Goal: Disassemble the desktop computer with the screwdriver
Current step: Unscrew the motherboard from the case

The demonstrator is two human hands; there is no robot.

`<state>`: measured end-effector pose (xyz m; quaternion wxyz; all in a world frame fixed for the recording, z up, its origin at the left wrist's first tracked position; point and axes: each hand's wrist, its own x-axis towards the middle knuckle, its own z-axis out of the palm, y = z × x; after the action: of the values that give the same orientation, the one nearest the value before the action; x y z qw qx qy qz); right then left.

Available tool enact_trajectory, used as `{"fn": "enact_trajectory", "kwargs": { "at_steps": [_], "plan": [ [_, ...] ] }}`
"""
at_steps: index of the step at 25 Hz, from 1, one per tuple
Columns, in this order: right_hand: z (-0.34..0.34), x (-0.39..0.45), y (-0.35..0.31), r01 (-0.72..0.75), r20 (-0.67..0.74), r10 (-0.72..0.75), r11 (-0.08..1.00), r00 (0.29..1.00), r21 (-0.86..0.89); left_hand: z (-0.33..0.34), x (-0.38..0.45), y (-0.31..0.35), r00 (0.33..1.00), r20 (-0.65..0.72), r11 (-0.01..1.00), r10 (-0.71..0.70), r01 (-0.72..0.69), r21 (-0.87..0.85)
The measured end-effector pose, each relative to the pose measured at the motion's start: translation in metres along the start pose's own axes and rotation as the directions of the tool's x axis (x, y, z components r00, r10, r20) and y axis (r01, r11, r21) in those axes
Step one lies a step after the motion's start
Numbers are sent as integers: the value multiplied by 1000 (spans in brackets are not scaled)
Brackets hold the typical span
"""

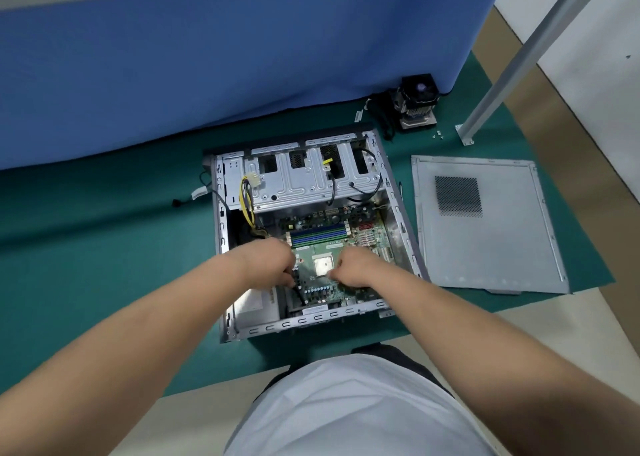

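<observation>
Computer case [398, 192] lies on its side, open face up, on a green mat [104, 265] spread over the floor, directly in front of the person. Inside, the green motherboard [322, 247] is exposed, with the bare square processor socket [323, 265] near its middle and blue memory slots [318, 234] beyond it. A metal drive cage [304, 181] fills the far end of the case, with yellow and black wiring [246, 199] running down its left side.

Both hands are inside the case, over the motherboard. Left hand [277, 263] has its fingers curled downward at the board's left edge, against a black cable [298, 294] that runs toward the near wall; whether it actually grips that cable cannot be told. Right hand [353, 268] is also curled, its fingertips at the board just beside the socket; what it holds, if anything, is hidden under the fingers. No tool can be made out in either hand.

Removed side panel [485, 227] lies flat on the mat just right of the case, its mesh vent upward. A cooler with fan [417, 103] stands on the mat beyond the case, near the far right corner, with a few small screws [438, 134] beside it.

A blue cloth-covered partition [207, 57] borders the far edge of the mat. A grey metal post [519, 57] rises at the right, bolted down by a foot plate. Beige floor [616, 303] surrounds the mat.
</observation>
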<state>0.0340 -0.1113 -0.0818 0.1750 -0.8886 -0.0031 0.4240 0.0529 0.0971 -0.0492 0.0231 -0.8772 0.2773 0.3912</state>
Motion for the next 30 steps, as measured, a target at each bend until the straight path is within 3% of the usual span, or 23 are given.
{"fn": "enact_trajectory", "kwargs": {
  "at_steps": [2,7,13,18,22,30],
  "plan": [
    [10,7,1,-55,10,54,987,998,150,8,-12,-2,999,-22,999,42,-42,-30],
    [6,-20,17,85,-112,-54,952,992,294,27,-31,4,979,-121,973,163,-139,186],
    [-2,-63,24,233,-192,-198,955,961,185,29,-47,6,977,-46,964,209,-199,175],
    [9,-80,16,313,-242,-283,945,928,92,30,-50,11,968,-91,960,233,-214,182],
    [15,-79,11,323,-286,-287,942,914,88,34,-51,7,961,-137,970,241,-234,67],
    [25,-72,-4,364,-340,-377,926,862,-102,53,-52,27,946,-322,994,23,-56,-93]
  ]
}}
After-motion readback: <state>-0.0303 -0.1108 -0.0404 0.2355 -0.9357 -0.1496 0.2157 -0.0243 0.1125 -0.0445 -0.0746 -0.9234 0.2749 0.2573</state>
